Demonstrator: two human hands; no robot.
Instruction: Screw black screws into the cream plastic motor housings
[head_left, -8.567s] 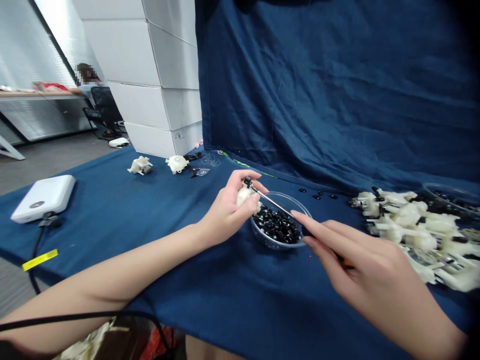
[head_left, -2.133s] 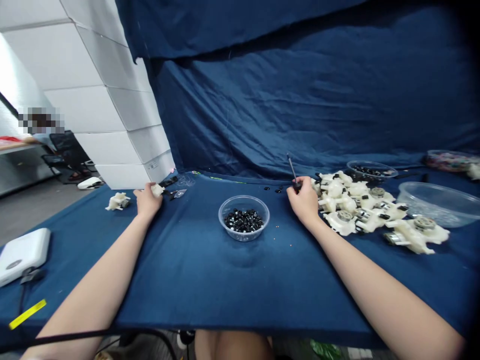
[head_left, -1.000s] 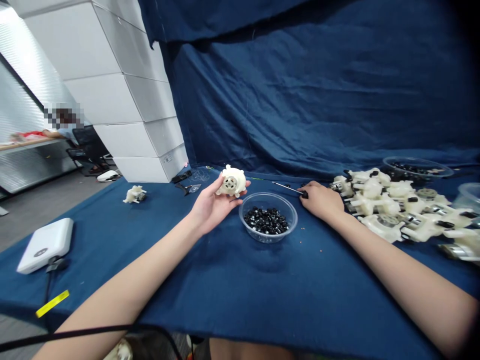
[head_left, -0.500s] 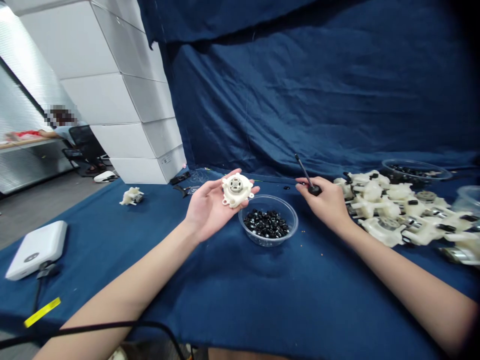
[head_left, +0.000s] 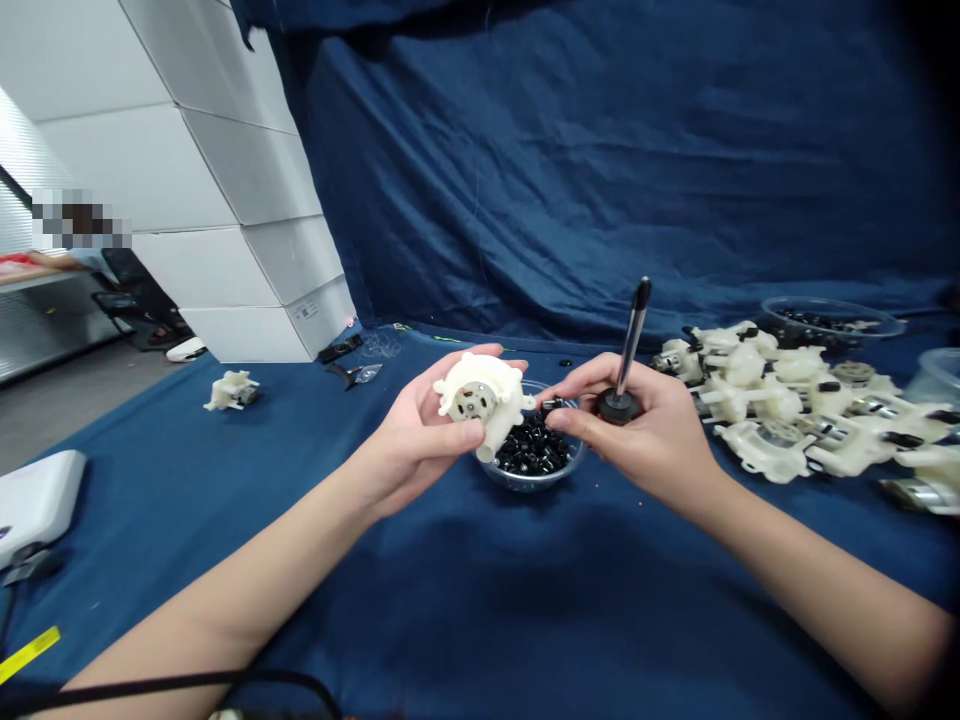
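Motor housing [head_left: 480, 400]: white moulded plastic with a round metal motor end [head_left: 474, 400] facing the camera; held in the left hand, above the near rim of the bowl.

Loose unit: a second white housing [head_left: 231, 390] on the blue cloth [head_left: 600, 610], well left of the grip.

Left hand [head_left: 416, 440]: clamped on the Motor housing, with fingers curled behind it and thumb across its lower edge.

Bowl: clear plastic bowl [head_left: 529, 485] beneath the gap between the hands, heaped with black caps [head_left: 529, 450].

Right hand [head_left: 649, 425]: closed on a black round cap [head_left: 617, 406] at the base of a slim metal rod [head_left: 628, 335], which stands upright from the grip. Fingertips reach left, just short of the housing edge.

Stock: a pile of white housings [head_left: 780, 395] lies right of the grip, with a bowl of black parts [head_left: 829, 320] behind it.

Risk, dropped unit: the housing sits in one hand over the bowl. A slip of the fingers on smooth plastic could drop it onto the caps and scatter them.

Risk, lost cap: the cap is held by fingertip pressure only. A loosened pinch could let it fall into the bowl among identical parts.

Risk, tipped bowl: a wrist or hand lowered onto the rim could tilt the light bowl and spill its contents onto the cloth.
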